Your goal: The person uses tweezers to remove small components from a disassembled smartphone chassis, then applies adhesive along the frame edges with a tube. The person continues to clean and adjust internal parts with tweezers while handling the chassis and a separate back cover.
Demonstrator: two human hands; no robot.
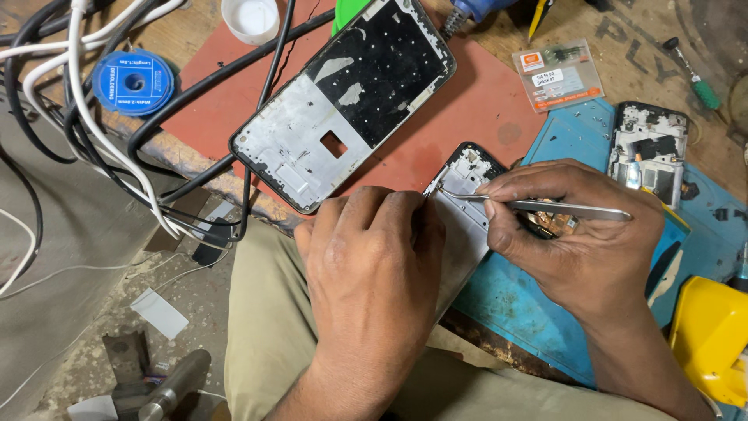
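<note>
My left hand (pixel 374 265) grips the near end of an opened phone body (pixel 467 195) and holds it tilted over the bench edge. Metal tweezers (pixel 545 206) are in my right hand (pixel 580 234), their tip touching the phone's inner frame near its top left corner. Most of the phone's lower half is hidden under my left hand.
A bare phone mid-frame (pixel 343 101) lies on the red mat (pixel 475 101). Another opened phone (pixel 650 152) rests on the blue mat (pixel 569 136). A clear parts packet (pixel 557 74), blue solder-wick spool (pixel 134 82), white cup (pixel 251 17), tangled cables (pixel 93 117), green screwdriver (pixel 697 82) and yellow object (pixel 713 335) surround them.
</note>
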